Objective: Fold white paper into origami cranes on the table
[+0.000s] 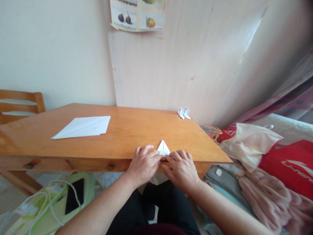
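A small piece of white paper (pixel 163 147), folded to a triangle with a centre crease, lies at the table's front edge with its tip pointing away from me. My left hand (pixel 144 164) holds its left lower corner between fingertips and thumb, the other fingers bent. On the opposite corner, my right hand (pixel 183 169) presses with curled fingers, its thumb low near the edge. The fingertips hide both lower corners. Two small folded paper figures (pixel 184 113) stand together at the table's far right corner.
White paper sheets (pixel 84 126) lie on the wooden table (pixel 137 130) at left. A wooden chair (pixel 19 101) stands beyond. Below left, a pale green stool (pixel 88 191) carries a black phone (pixel 74 196) and white cables. Bags (pixel 256 140) and a pink blanket (pixel 269 191) are piled right.
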Demonstrator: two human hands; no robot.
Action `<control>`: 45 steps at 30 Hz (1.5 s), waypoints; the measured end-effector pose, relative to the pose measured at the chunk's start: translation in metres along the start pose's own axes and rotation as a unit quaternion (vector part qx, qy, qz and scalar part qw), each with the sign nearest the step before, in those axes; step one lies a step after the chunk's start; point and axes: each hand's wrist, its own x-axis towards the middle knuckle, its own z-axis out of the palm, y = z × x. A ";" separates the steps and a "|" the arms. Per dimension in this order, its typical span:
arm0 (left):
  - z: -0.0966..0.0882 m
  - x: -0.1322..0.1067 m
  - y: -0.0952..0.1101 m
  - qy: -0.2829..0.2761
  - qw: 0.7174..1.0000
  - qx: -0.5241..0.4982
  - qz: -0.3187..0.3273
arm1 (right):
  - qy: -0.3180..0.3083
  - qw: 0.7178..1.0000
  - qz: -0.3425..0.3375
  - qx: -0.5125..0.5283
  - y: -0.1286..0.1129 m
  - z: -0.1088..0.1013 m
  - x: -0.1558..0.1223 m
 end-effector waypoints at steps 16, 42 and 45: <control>0.004 -0.011 -0.016 0.064 0.994 0.000 -0.086 | 0.019 1.000 0.017 -0.002 0.000 0.009 -0.001; 0.003 -0.011 0.004 0.075 0.996 -0.038 -0.030 | 0.075 0.994 0.023 0.070 0.002 0.009 -0.010; -0.017 -0.004 0.009 0.121 0.989 -0.076 -0.046 | 0.115 0.983 0.001 0.145 0.007 -0.008 -0.004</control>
